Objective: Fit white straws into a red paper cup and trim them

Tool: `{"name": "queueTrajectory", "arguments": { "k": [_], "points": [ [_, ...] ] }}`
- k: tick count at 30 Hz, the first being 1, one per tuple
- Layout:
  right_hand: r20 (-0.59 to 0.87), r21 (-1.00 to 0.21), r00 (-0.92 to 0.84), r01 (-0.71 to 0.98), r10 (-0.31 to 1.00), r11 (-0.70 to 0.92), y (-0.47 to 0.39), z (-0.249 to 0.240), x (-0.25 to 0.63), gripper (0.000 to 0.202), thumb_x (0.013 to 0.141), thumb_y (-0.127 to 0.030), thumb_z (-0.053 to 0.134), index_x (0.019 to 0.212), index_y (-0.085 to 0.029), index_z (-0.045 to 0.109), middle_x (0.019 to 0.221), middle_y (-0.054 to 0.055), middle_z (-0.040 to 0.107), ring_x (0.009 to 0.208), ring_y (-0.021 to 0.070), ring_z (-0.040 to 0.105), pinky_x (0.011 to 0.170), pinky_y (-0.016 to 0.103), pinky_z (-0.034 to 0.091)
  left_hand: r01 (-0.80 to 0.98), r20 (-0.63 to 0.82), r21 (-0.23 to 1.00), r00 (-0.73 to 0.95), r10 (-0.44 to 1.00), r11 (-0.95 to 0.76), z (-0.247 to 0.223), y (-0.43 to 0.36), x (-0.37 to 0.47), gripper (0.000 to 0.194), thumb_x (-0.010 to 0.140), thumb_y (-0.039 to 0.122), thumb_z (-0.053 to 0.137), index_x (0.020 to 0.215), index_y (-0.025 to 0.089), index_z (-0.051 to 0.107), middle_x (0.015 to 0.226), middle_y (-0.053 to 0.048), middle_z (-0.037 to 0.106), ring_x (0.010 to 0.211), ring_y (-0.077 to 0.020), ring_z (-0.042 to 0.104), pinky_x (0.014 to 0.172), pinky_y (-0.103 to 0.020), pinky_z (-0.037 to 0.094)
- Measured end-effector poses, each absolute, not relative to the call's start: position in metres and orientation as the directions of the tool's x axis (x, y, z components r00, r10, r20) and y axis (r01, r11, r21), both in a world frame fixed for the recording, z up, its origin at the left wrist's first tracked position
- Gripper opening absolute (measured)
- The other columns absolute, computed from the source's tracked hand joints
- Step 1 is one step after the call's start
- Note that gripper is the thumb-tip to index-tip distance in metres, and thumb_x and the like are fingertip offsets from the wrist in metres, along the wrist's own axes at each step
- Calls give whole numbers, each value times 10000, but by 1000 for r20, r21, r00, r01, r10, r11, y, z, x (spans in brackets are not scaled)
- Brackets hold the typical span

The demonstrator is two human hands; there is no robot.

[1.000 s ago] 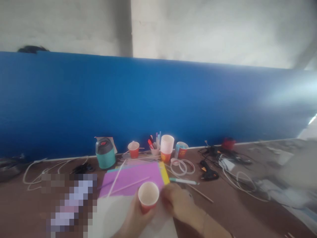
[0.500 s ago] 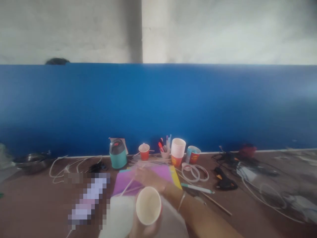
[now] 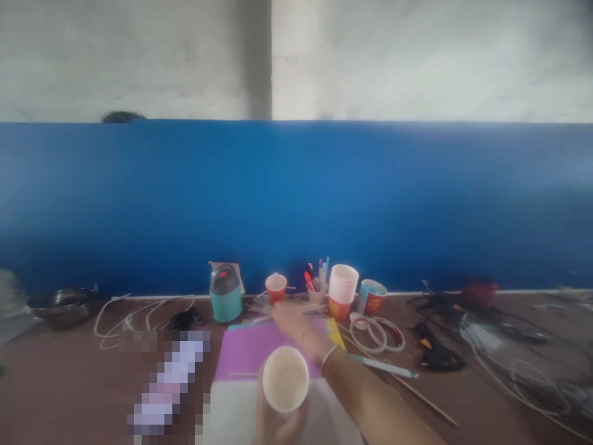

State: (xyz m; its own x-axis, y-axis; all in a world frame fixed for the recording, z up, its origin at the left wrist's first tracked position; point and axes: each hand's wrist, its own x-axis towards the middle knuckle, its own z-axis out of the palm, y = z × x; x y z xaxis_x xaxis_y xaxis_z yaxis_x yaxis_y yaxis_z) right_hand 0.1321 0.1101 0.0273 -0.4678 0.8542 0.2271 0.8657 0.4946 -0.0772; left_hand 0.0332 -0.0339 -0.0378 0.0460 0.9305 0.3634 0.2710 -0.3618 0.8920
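My left hand (image 3: 273, 426) is wrapped round a paper cup (image 3: 286, 378), holding it upright with its pale opening facing me. My right hand (image 3: 291, 320) stretches over the purple sheet (image 3: 245, 352) to the back of the table. Its fingertips are at the thin pale sticks (image 3: 259, 308), just in front of a small red paper cup (image 3: 277, 288). Those fingers are blurred, so whether they grip anything is unclear. A thin stick (image 3: 243, 374) lies along the purple sheet's near edge, beside white paper (image 3: 231, 408).
Behind stand a teal bottle (image 3: 226, 303), a cup of pens (image 3: 317, 292), stacked paper cups (image 3: 343, 290) and another red cup (image 3: 374, 300). Rightward lie coiled white tubing (image 3: 384, 337), a marker (image 3: 386, 366), a wooden stick (image 3: 426, 400), a black glue gun (image 3: 438, 351) and cables.
My right hand has moved farther from me, from above the purple sheet to the sticks by the small red cup. The slanting white stick near it is gone from there. My left hand keeps its cup.
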Motion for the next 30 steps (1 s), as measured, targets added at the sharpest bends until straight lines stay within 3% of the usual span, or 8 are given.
{"name": "queueTrajectory", "arguments": {
  "k": [3, 6, 11, 15, 18, 21, 25, 30],
  "points": [
    [256, -101, -382, 903, 888, 417, 109, 36, 149, 353, 771, 51, 336, 970, -72, 601, 938, 197, 614, 782, 253, 624, 660, 366, 470, 147, 340, 934, -86, 936, -326, -29, -31, 47, 635, 668, 448, 647, 1198, 156, 456, 1107, -137, 613, 1048, -315, 567, 927, -445, 450],
    [295, -151, -334, 909, 895, 389, 89, 42, 162, 340, 821, -14, 343, 1065, -119, 555, 1083, 164, 557, 856, 220, 611, 733, 343, 467, 35, 270, 963, -20, 963, -269, -23, -28, 51, 633, 622, 444, 688, 1146, 152, 487, 1041, -122, 648, 959, -283, 615, 854, -384, 500],
    [342, -257, -268, 895, 901, 364, 38, 47, 193, 279, 851, -130, 403, 1074, -170, 567, 1077, 90, 590, 1003, 187, 557, 868, 291, 422, 11, 174, 984, 104, 979, -176, -16, -28, 49, 596, 585, 359, 724, 1101, 146, 514, 981, -99, 667, 915, -267, 630, 781, -333, 528],
    [405, -394, -87, 881, 910, 260, 3, 48, 243, 268, 814, -113, 435, 970, -180, 643, 991, 83, 659, 935, 194, 593, 852, 301, 428, -24, 156, 988, 166, 974, -154, -9, -31, 51, 578, 579, 295, 716, 1099, 158, 504, 985, -87, 666, 917, -256, 630, 771, -321, 527],
    [386, -349, 101, 936, 917, 44, -12, 53, 287, 265, 839, -155, 411, 884, -188, 670, 973, 71, 675, 920, 200, 599, 837, 313, 427, -22, 139, 990, 178, 974, -137, -7, -31, 53, 557, 573, 267, 716, 1076, 153, 504, 980, -94, 669, 925, -252, 627, 803, -332, 511],
    [325, -338, 167, 940, 931, -50, -20, 58, 319, 271, 844, -203, 417, 809, -189, 685, 854, 73, 696, 804, 217, 627, 736, 322, 450, -55, 131, 991, 187, 974, -123, -8, -29, 55, 568, 556, 279, 729, 1064, 150, 509, 976, -101, 674, 925, -258, 628, 809, -341, 505],
    [251, -322, 172, 943, 953, -86, -26, 57, 334, 257, 819, -216, 461, 702, -196, 689, 754, 65, 700, 733, 214, 638, 679, 303, 448, -31, 144, 990, 178, 973, -140, -13, -24, 53, 611, 563, 287, 724, 1109, 144, 489, 1002, -115, 669, 952, -269, 619, 840, -362, 488],
    [190, -303, 137, 950, 972, -74, -33, 50, 336, 233, 784, -154, 480, 773, -198, 708, 833, 71, 708, 797, 208, 637, 714, 290, 441, 61, 140, 987, 160, 977, -151, -11, -21, 49, 614, 586, 324, 709, 1115, 123, 469, 993, -131, 663, 932, -270, 623, 833, -377, 489]
  ]
}}
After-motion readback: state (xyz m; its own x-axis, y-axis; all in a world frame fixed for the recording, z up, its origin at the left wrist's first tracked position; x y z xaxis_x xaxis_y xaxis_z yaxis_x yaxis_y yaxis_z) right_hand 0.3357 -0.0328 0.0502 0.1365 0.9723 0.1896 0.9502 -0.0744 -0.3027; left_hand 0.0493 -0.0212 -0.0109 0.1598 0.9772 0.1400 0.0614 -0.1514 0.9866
